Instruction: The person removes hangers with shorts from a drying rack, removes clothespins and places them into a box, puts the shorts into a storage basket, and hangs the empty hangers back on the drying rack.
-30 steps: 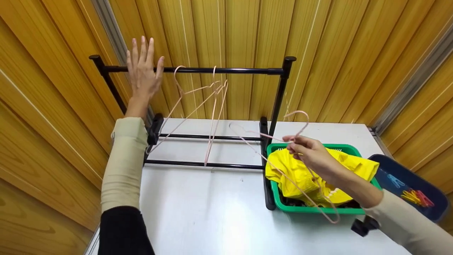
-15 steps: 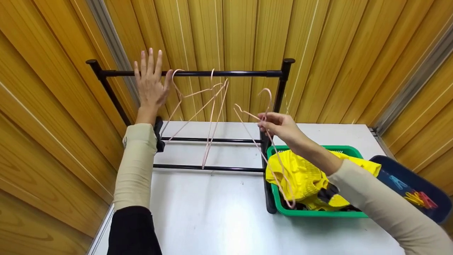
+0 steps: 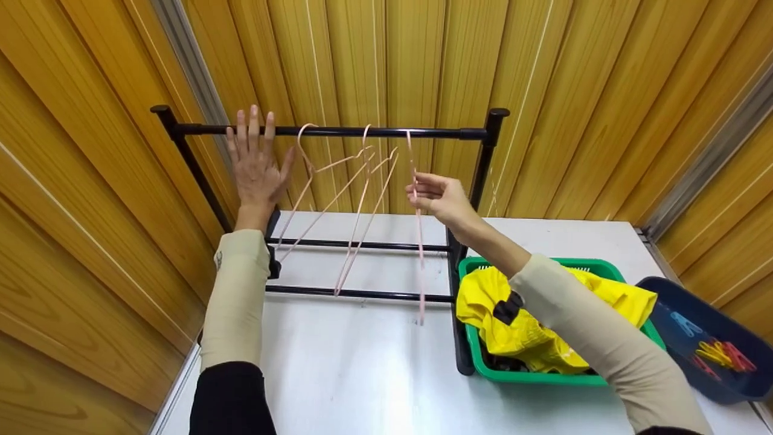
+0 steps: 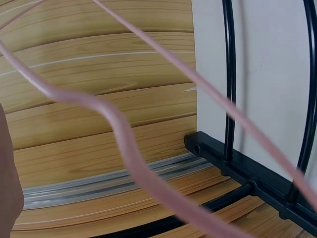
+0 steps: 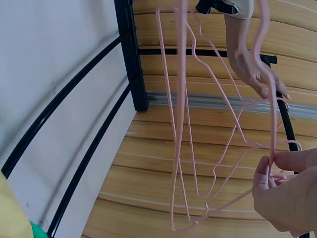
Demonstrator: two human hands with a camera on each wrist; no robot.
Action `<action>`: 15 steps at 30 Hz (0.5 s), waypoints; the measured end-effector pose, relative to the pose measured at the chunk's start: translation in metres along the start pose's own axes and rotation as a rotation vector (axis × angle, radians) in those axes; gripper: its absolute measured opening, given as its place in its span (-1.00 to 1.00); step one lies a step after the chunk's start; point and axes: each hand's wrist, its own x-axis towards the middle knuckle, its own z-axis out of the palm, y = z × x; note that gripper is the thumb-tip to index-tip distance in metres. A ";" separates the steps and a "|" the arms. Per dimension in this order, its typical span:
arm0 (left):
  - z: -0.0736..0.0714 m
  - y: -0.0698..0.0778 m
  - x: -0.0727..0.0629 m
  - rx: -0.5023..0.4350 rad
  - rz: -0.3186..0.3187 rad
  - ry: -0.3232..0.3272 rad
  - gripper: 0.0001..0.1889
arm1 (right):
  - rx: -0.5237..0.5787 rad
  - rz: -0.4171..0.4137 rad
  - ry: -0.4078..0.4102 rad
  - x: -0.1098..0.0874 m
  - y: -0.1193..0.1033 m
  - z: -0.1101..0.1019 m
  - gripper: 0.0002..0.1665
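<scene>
In the head view my right hand point(image 3: 444, 202) pinches a pink clothes hanger point(image 3: 420, 241) near its neck, seen edge-on, with its hook at the black rack's top bar point(image 3: 441, 133). The right wrist view shows thumb and fingertips on the hanger's wire point(image 5: 272, 134). Left of it, two more pink hangers hang from the bar: one in the middle point(image 3: 361, 211) and one point(image 3: 306, 181) beside my left hand. My left hand point(image 3: 256, 175) lies against the left part of the bar with its fingers straight. Blurred pink hanger wire point(image 4: 131, 153) crosses the left wrist view.
On the right, a green basket point(image 3: 543, 379) holds yellow cloth point(image 3: 513, 326). Beyond it sits a dark blue tray point(image 3: 670, 296) with several coloured clothespins point(image 3: 718, 355). The rack's lower bars point(image 3: 362, 293) run over the white table point(image 3: 356, 374). Wood-patterned panels point(image 3: 416, 72) stand behind.
My right hand has carried its hanger up and left from over the basket to the top bar, turning it edge-on. My left hand still rests at the bar, slightly further right.
</scene>
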 end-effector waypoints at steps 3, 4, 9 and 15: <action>-0.001 0.000 -0.003 -0.005 0.000 0.009 -0.26 | 0.005 -0.027 0.002 0.001 0.000 0.011 -0.31; -0.002 0.001 -0.003 -0.004 0.002 0.011 -0.26 | -0.005 -0.039 0.006 0.001 -0.001 0.015 -0.32; -0.003 0.001 -0.002 -0.003 0.013 0.033 -0.28 | -0.022 -0.096 0.045 0.005 -0.003 0.029 -0.34; -0.005 0.001 -0.002 0.001 0.022 0.055 -0.29 | -0.044 -0.150 0.098 0.014 -0.005 0.043 -0.34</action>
